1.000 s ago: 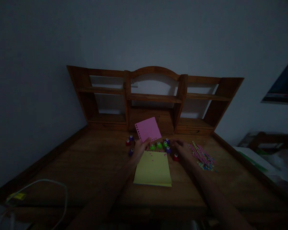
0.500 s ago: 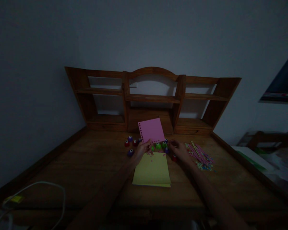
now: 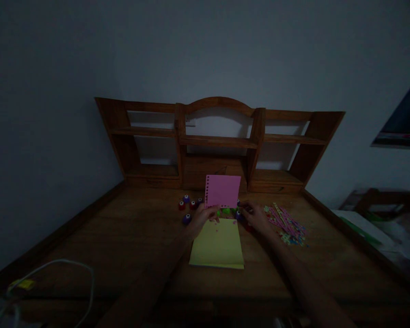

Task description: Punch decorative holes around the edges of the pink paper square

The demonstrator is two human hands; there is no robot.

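A pink sheet of paper (image 3: 223, 189) stands raised, with small punched holes along its left and bottom edges. My left hand (image 3: 202, 217) is closed on its lower left corner. By the lower right corner my right hand (image 3: 255, 216) has its fingers drawn together; dim light hides what they hold. A purple craft punch (image 3: 238, 216) is close to those fingertips, and a red punch (image 3: 248, 227) lies partly under the hand. Green punches (image 3: 226, 211) show just below the pink sheet. Below both hands lies a yellow paper pad (image 3: 217, 246) with pink paper bits on it.
Left of the sheet stand several more punches, among them a red one (image 3: 181, 205) and a purple one (image 3: 187, 219). A pile of pink and yellow strips (image 3: 287, 222) lies at the right. A wooden shelf unit (image 3: 218, 142) backs the desk; a white cable (image 3: 71, 261) crosses its front left.
The pink sheet has turned to stand straighter and moved right and down, its lower right corner now close to my right fingers. It covers more of the green punches.
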